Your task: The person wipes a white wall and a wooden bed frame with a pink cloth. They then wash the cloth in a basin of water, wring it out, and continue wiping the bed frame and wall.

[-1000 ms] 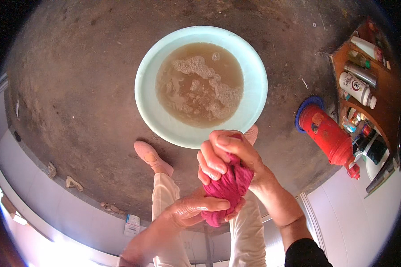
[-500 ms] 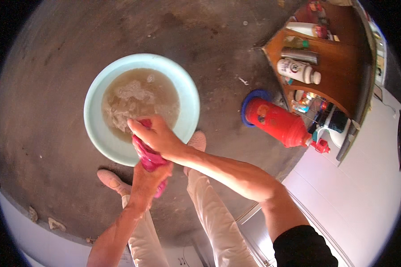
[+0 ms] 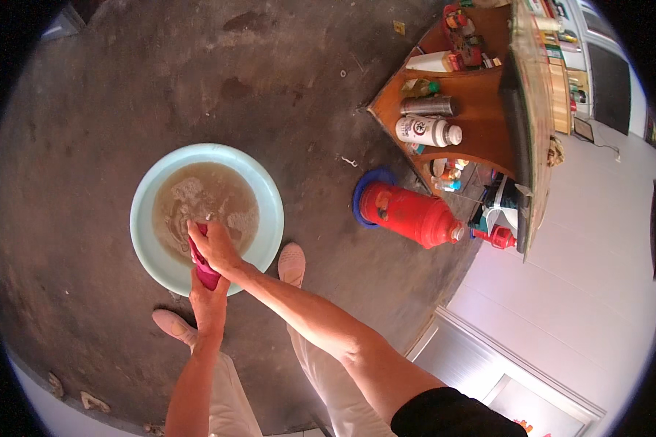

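Observation:
A wet-looking magenta cloth (image 3: 205, 275) is stretched between my two hands over the near rim of a pale blue basin (image 3: 271, 218). My right hand (image 3: 217, 249) is closed round its upper end, above the water. Lower down, my left hand (image 3: 209, 300) is wrapped round the other end, close to the rim. Cloudy brownish water (image 3: 215, 193) with patches of foam fills the basin's bottom. Much of the cloth is hidden inside my fingers.
The basin stands on a dark, stained floor (image 3: 87, 182), just ahead of my pink shoes (image 3: 291, 264). To the right is a red thermos flask (image 3: 408, 213) by a blue round base. Beyond it, a brown wooden shelf unit (image 3: 481, 95) holds bottles, including a white one (image 3: 426, 132).
My view has shifted, so the shelf and flask appear further left and the basin lower. Both hands still grip the cloth; the loose end below my left hand no longer shows.

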Motion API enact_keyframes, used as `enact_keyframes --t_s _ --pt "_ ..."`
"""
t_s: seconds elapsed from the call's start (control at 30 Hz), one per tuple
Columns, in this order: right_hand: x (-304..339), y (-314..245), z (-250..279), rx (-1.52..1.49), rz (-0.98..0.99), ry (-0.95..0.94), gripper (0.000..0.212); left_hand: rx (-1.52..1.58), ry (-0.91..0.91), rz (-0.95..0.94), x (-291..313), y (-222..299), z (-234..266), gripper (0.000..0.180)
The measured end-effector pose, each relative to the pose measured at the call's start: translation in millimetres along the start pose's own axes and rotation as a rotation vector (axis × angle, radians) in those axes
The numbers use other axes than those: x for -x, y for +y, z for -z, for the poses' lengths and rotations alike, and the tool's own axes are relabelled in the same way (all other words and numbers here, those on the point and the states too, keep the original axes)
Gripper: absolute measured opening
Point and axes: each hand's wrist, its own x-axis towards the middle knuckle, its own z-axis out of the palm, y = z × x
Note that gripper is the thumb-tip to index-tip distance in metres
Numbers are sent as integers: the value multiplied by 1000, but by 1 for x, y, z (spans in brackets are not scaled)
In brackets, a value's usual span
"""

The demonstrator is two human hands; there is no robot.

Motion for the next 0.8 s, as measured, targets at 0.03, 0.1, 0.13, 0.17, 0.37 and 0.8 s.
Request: enact_keyframes --t_s 0.03,0.1,0.13,0.17,0.37,0.8 --pt "3 -9 1 -69 -15 -44 46 14 -33 55 9 23 7 39" --pt "10 -27 3 -206 -41 -131 48 208 -100 157 25 51 15 35" --pt "14 -36 5 -256 -79 -160 46 292 -133 231 34 68 19 34" --pt "21 -50 8 -306 -115 -190 45 375 -167 305 41 82 24 33" --pt "64 -122 41 -472 -165 -566 57 1173 -582 664 90 124 59 54" --pt "155 -205 6 -1262 280 -704 56 2072 -897 798 206 214 38 69"
